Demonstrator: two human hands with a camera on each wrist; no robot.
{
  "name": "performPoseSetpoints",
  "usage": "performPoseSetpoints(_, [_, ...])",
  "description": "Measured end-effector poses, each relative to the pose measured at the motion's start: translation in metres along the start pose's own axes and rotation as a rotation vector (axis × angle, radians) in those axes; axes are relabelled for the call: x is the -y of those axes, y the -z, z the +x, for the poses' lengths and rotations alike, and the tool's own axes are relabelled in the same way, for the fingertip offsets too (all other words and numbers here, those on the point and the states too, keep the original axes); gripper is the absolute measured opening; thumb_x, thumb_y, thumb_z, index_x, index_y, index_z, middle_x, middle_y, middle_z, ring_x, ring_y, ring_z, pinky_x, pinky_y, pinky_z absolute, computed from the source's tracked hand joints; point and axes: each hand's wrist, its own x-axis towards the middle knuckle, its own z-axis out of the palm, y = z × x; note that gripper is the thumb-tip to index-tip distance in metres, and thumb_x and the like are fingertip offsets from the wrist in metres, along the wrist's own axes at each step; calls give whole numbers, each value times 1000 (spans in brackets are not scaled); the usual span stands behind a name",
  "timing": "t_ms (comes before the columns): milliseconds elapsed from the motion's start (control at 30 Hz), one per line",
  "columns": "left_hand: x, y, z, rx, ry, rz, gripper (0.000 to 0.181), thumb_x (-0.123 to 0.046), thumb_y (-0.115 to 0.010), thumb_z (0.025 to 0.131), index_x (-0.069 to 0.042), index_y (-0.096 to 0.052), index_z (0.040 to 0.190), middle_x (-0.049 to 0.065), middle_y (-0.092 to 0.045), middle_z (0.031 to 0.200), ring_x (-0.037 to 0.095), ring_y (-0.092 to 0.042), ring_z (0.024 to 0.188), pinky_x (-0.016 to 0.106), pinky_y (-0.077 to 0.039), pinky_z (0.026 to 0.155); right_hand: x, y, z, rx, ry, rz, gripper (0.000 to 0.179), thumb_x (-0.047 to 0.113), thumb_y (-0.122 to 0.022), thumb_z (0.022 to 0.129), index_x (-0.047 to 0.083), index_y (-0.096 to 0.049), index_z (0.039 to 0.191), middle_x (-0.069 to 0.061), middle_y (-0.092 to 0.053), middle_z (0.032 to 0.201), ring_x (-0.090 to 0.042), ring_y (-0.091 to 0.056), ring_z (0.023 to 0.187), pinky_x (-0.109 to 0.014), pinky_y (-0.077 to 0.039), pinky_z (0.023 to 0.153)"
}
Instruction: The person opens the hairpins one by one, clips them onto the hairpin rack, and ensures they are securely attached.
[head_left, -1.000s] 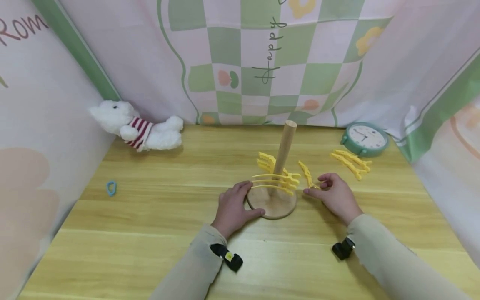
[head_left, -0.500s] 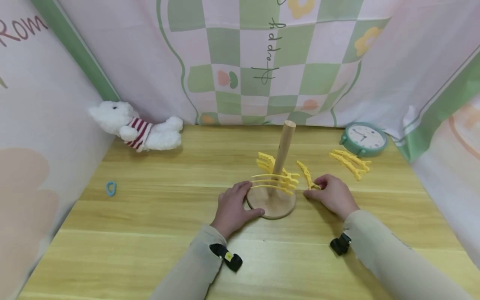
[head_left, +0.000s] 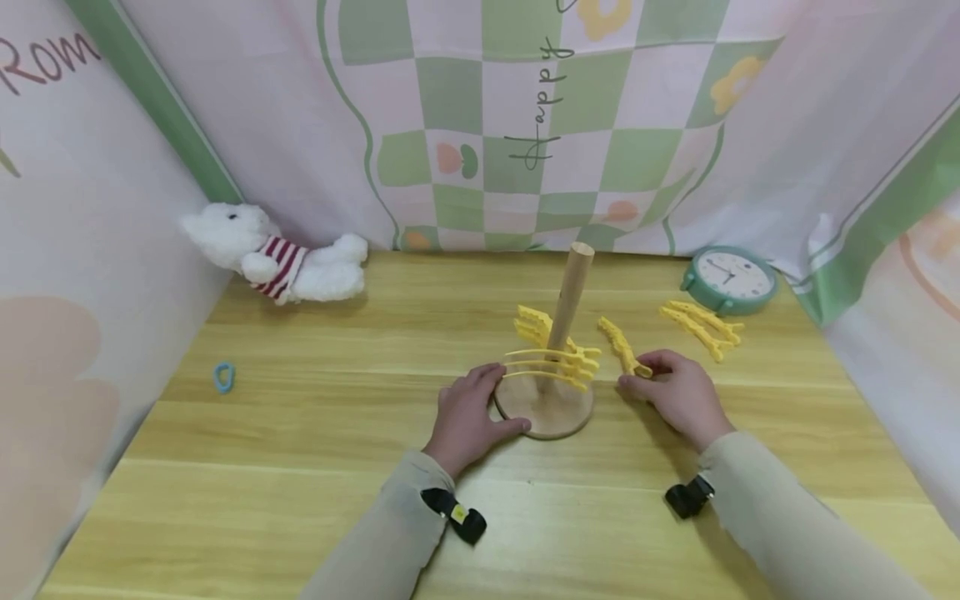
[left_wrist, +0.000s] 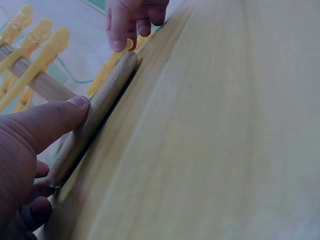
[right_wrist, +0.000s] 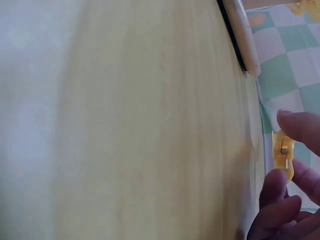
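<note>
A round wooden stand (head_left: 551,423) with an upright dowel (head_left: 573,287) stands on the table. My left hand (head_left: 468,417) holds the near-left edge of its base, with the thumb (left_wrist: 70,112) on top and fingers around the rim. Several yellow hair clips (head_left: 576,367) are clipped low around the dowel. To the right of the base, my right hand (head_left: 678,396) pinches the handle end of another yellow hair clip (head_left: 617,340) between thumb and fingers. In the right wrist view that clip (right_wrist: 284,150) shows end-on, with a bit of metal at its spring.
More yellow hair clips (head_left: 701,325) lie at the right, in front of a green-rimmed clock (head_left: 731,275). A white plush toy (head_left: 281,258) in a striped shirt lies back left. A small blue ring-shaped piece (head_left: 224,377) is on the left. A patterned cloth (head_left: 510,200) hangs behind.
My right fingers have taken hold of the clip's handle end and turned the clip, shifting it slightly to the right. The left hand and stand have stayed in place.
</note>
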Motion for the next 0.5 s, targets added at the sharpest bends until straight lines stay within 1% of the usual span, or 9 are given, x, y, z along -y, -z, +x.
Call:
performPoseSetpoints(100, [-1, 1, 0, 2, 1, -3, 87, -56, -79, 79, -14, -48, 149, 3, -47, 153, 29, -47, 135, 51, -29, 108, 0, 2, -5, -37, -3, 32, 69, 51, -71, 90, -1, -58, 134, -23, -63, 123, -30, -64, 99, -34, -52, 75])
performPoseSetpoints(200, [-1, 1, -1, 0, 2, -3, 87, -55, -80, 79, -14, -48, 149, 3, -47, 152, 29, -47, 135, 52, -29, 108, 1, 4, -10, -86, 1, 52, 68, 51, -71, 90, -1, -60, 133, -22, -65, 119, -28, -64, 95, -26, -52, 66])
performPoseSetpoints(333, [-2, 2, -1, -1, 2, 1, 87, -55, -80, 79, -13, -48, 149, 4, -47, 152, 29, -47, 134, 52, -29, 108, 4, 7, -16, -138, 9, 71, 65, 47, -73, 90, 0, -61, 133, -20, -68, 117, -29, -64, 102, -16, -50, 68])
performPoseSetpoints(400, [-2, 2, -1, 0, 3, -1, 87, -55, -80, 79, -13, -48, 149, 4, -47, 152, 29, -47, 134, 51, -29, 108, 5, 9, -19, -152, 16, 89, 63, 44, -73, 91, 0, -61, 134, -21, -68, 119, -26, -66, 103, -13, -50, 69])
performPoseSetpoints(500, [-2, 2, -1, 1, 3, -5, 87, -54, -80, 79, -13, -48, 149, 4, -47, 152, 30, -47, 135, 51, -29, 108, 8, 11, -24, -173, 40, 116, 61, 41, -73, 92, -1, -60, 135, -22, -68, 121, -11, -68, 96, -11, -50, 70])
